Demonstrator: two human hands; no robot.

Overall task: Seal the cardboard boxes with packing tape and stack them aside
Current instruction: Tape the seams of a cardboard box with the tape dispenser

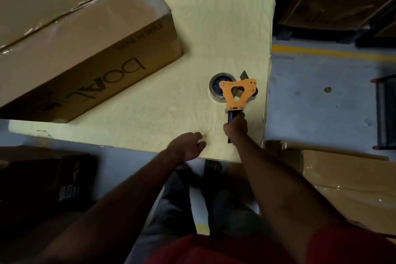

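Right grip (pixel 235 125) is closed around the black handle of the tape dispenser (pixel 237 92), whose orange frame and tape roll (pixel 216 89) are laid flat on the yellow-covered tabletop (pixel 214 17), near its right edge. Left grip (pixel 187 146) is loosely open with fingers curled; nothing is held in it, and it is rested at the near edge of the tabletop, just beside the right one.

One large cardboard box (pixel 85 34) is seen on the tabletop, to the far left of both hands and well apart from the dispenser. Its long axis is turned diagonally, from near-left to far-right, and a taped seam is seen along its top. The left hand is judged to be the nearer one to it.

One dispenser and one roll are counted. Further boxes are seen around: one taped box (pixel 347 182) at the right, one dark box (pixel 42 178) at the near left, and more in the dark far right, not clearly countable.
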